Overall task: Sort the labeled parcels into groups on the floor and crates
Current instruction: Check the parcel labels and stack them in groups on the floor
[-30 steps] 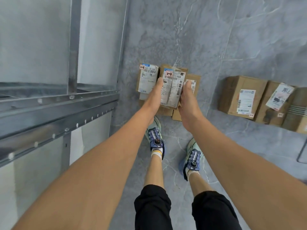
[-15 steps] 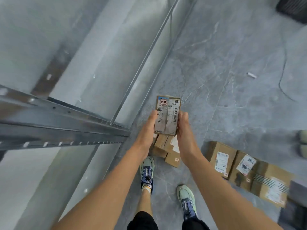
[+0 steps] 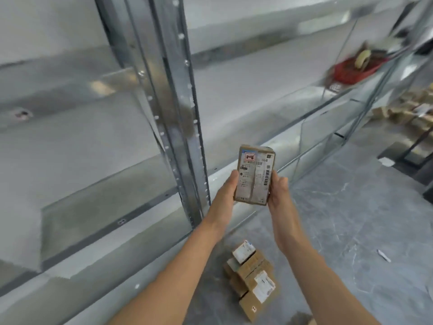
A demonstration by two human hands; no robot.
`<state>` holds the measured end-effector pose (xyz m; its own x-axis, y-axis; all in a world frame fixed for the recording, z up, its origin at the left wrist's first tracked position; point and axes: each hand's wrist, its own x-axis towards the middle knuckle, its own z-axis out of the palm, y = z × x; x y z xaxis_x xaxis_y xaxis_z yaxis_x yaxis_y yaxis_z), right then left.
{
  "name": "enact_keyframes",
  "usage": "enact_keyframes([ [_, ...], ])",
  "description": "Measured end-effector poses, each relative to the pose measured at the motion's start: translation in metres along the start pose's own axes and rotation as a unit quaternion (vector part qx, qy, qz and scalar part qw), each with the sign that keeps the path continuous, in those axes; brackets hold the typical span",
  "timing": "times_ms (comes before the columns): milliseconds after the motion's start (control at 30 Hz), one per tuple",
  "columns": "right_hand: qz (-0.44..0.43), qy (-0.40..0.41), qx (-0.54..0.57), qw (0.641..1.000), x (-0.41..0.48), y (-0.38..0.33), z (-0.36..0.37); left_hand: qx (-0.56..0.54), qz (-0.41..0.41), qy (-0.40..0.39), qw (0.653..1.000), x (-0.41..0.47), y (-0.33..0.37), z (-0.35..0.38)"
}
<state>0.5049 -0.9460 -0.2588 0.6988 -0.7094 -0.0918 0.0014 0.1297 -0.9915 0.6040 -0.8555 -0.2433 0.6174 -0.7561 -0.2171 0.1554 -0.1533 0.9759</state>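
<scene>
I hold a small cardboard parcel (image 3: pixel 255 175) upright at chest height, its white shipping label facing me with a red handwritten mark near the top. My left hand (image 3: pixel 226 192) grips its left edge and my right hand (image 3: pixel 279 192) grips its right edge. Below my arms, a cluster of brown labeled parcels (image 3: pixel 252 279) lies on the grey floor.
Metal shelving (image 3: pixel 178 109) with a perforated upright stands directly in front and to the left. A red basket (image 3: pixel 351 69) sits on a shelf at the far right. More cardboard parcels (image 3: pixel 407 111) are piled far right. A small white object (image 3: pixel 383 255) lies on the floor.
Both hands lifted the parcel off the floor pile and raised it. My view swung up from the floor to the shelving; the floor pile now sits lower in view.
</scene>
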Motion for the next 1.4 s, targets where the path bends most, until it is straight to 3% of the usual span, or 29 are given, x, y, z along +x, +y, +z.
enact_keyframes([
  [200, -0.063, -0.087, 0.000, 0.994, -0.053, -0.061, 0.062, -0.007, 0.063, 0.053, 0.997, -0.098, 0.057, -0.047],
  [367, -0.072, -0.162, -0.007, 0.984, -0.112, -0.070, 0.128, -0.020, 0.093, 0.120, 0.988, -0.197, 0.065, -0.100],
  [767, -0.042, -0.374, 0.008, 0.927, -0.346, -0.055, 0.320, -0.054, 0.093, 0.317, 0.942, -0.482, 0.009, -0.240],
  [1067, -0.008, -0.541, -0.023, 0.841, -0.499, -0.019, 0.445, -0.105, 0.076, 0.488, 0.863, -0.661, -0.051, -0.314],
  [1400, 0.045, -0.676, -0.069, 0.732, -0.608, 0.051, 0.589, -0.154, 0.029, 0.648, 0.745, -0.789, -0.121, -0.397],
])
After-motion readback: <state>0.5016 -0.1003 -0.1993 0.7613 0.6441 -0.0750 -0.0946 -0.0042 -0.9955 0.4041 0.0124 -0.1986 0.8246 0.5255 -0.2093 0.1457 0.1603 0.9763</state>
